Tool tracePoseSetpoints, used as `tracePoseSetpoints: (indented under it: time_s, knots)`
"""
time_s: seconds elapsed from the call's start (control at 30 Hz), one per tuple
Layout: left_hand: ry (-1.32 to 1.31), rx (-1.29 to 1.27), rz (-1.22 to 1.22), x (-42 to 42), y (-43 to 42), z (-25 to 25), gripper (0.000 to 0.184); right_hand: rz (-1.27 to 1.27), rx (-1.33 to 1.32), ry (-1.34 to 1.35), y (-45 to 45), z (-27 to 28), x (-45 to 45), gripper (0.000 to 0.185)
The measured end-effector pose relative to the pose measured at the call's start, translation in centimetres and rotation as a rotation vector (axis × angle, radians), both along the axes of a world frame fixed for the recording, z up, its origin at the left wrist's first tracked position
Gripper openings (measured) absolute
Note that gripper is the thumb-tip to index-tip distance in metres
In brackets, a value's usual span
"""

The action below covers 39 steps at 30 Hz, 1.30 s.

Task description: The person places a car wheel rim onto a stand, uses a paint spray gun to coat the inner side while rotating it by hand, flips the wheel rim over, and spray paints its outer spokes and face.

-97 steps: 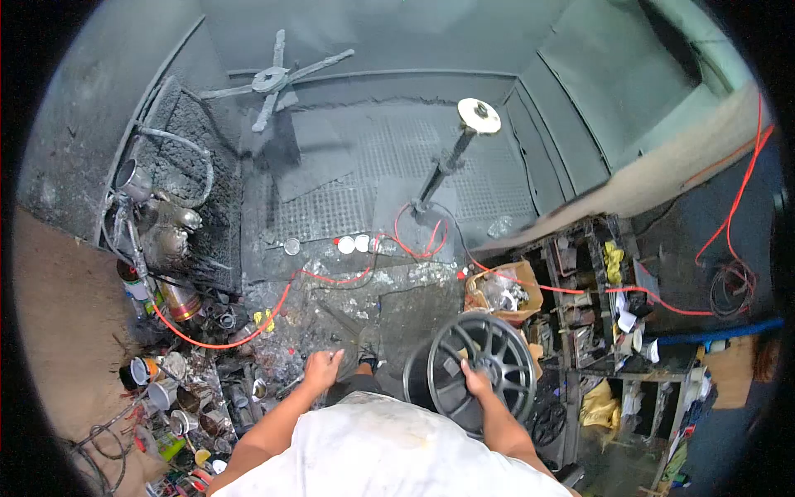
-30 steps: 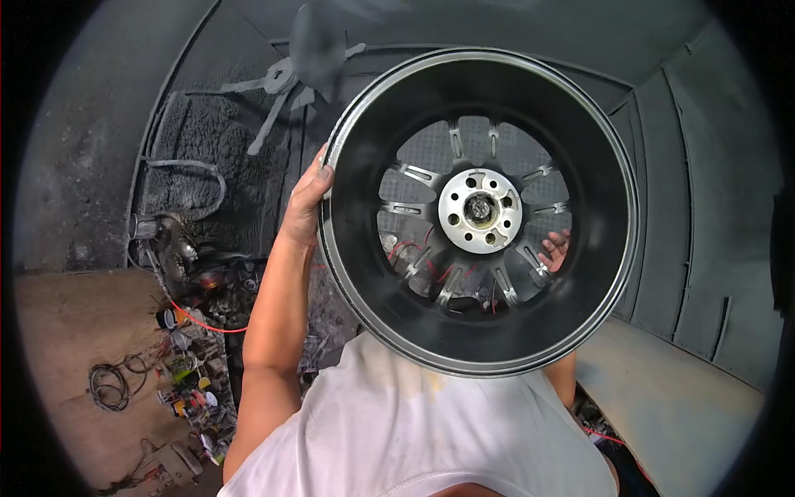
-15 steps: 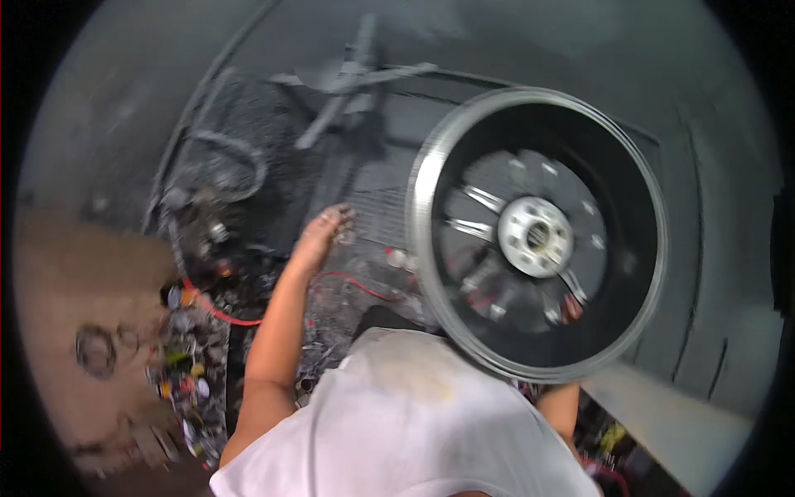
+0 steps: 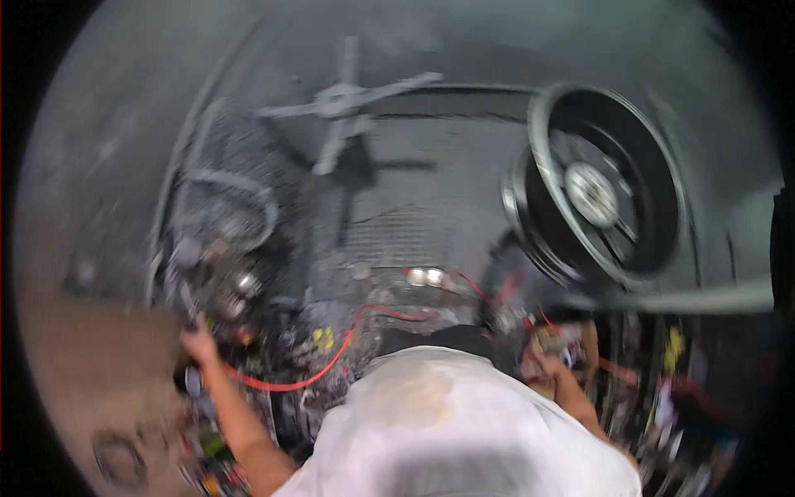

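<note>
My left hand (image 4: 199, 341) is stretched out to the far left, at the lower end of a greyish, blurred object (image 4: 187, 294) beside the cluttered bench. Motion smears its fingers, so I cannot tell whether it grips that object. My right hand (image 4: 544, 364) is low on the right, over or against an open cardboard box (image 4: 584, 344) with mixed contents; its fingers are blurred too. Farther up on the right, a silver-rimmed wheel rim (image 4: 542, 157) leans tilted, its dark barrel and spoked hub showing. Neither hand touches it.
A grey cross-shaped stand (image 4: 339, 101) rises at the back. A red hose (image 4: 290, 386) curves across in front of me. Two round whitish pieces (image 4: 426, 277) lie near the grating (image 4: 397, 240). Bottles and small clutter (image 4: 217, 451) crowd the lower left.
The wheel rim has gone from close in front of me to farther right, and now leans. My left hand has moved left and down. My right hand, mostly hidden before, now shows by the box.
</note>
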<state>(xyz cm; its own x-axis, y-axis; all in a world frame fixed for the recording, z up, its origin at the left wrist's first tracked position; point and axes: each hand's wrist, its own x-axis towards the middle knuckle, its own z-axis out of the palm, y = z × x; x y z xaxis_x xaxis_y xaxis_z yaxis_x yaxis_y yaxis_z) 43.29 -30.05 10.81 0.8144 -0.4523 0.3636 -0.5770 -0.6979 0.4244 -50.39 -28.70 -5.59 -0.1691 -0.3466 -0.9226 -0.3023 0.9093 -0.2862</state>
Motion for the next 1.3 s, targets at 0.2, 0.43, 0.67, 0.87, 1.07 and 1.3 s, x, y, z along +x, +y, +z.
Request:
tracePoseSetpoints:
  time_s: [0.2, 0.43, 0.67, 0.87, 1.07, 1.3]
  knots:
    - [0.461, 0.076, -0.347, 8.4, 1.0, -4.8, 0.064, 0.434, -0.51, 0.3, -6.2, 2.1, 10.6, 0.079]
    - [0.245, -0.011, -0.319, 5.6, 0.8, -2.9, 0.061, 0.623, -0.729, 0.027, -6.8, 8.2, 24.6, 0.065]
    - [0.295, 0.131, -0.415, -5.5, -0.5, 3.9, 0.065, 0.731, -0.804, -0.091, -4.0, 17.5, 32.6, 0.054]
    - [0.65, 0.067, -0.748, -22.6, -1.3, 3.1, 0.025, 0.713, -1.04, -0.163, -4.6, 19.4, 33.8, 0.057]
    - [0.855, 0.209, -1.089, -42.5, 0.5, -0.2, 0.039, 0.262, -0.954, -0.126, -1.9, 17.7, 27.3, 0.096]
    - [0.962, 0.366, -1.534, -67.2, 6.9, -1.4, 0.048, -0.675, -1.231, 0.438, 1.7, 16.6, 10.5, 0.072]
